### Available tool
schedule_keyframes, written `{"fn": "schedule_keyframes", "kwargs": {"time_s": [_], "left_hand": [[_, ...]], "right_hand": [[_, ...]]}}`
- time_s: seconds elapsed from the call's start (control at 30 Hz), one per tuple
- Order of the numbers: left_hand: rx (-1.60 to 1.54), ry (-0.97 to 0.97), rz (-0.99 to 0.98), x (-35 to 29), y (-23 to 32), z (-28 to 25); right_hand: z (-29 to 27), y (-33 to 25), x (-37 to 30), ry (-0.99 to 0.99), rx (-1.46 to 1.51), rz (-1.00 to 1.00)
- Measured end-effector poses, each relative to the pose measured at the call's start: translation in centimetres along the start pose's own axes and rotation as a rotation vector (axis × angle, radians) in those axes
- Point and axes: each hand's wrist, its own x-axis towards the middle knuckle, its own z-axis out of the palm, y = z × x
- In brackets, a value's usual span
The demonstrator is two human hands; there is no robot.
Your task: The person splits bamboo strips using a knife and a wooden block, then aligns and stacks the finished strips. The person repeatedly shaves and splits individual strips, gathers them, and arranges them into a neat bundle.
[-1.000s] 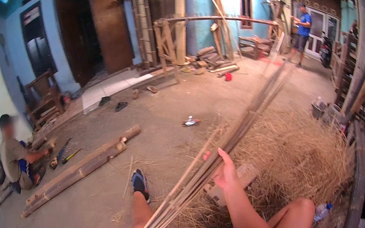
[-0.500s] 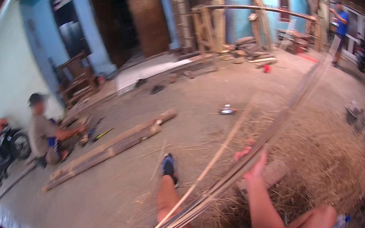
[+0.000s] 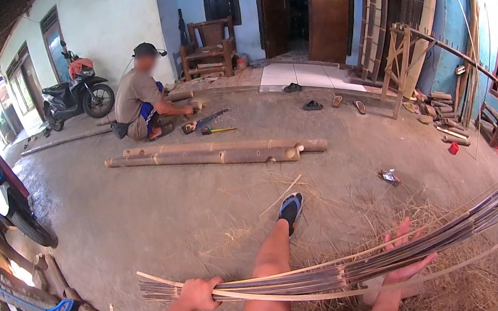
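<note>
A long bundle of thin split bamboo strips lies crosswise over my lap, its loose ends fanned out to the right. My left hand is closed around it near its left end, with short tips poking out beyond the fist. Under the right half, my right hand supports the strips on the palm, its fingers stretched out and not wrapped round them. One pale strip bows away from the rest along the near side. Beneath the bundle, my bare leg extends forward to a sandalled foot.
Bamboo shavings litter the floor at the near right. Ahead lie notched bamboo poles, with a handsaw beyond. A person crouches there, working low down. Motorbikes stand at left; a bamboo rack leans farther right.
The view has turned left. The bundle has swung from pointing away at a slant to lying nearly crosswise. My right hand's fingers now extend; my left hand keeps its grip.
</note>
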Motion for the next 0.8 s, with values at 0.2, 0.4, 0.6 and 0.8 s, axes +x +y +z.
{"fn": "schedule_keyframes", "kwargs": {"time_s": [0.2,0.4,0.6,0.8], "left_hand": [[-0.086,0.102,0.035,0.4,0.0,1.3],[-0.168,0.319,0.121,0.2,0.5,2.2],[-0.115,0.384,0.086,-0.1,1.1,2.6],[-0.066,0.494,0.075,-0.1,1.2,3.0]], "right_hand": [[-0.2,-0.4,0.1,-0.074,0.337,0.023],[1.1,-1.7,0.1,-0.166,0.288,0.048],[5.4,-2.6,-1.3,0.112,-0.042,-0.175],[9.4,-2.8,-1.6,0.733,-0.292,-0.282]]}}
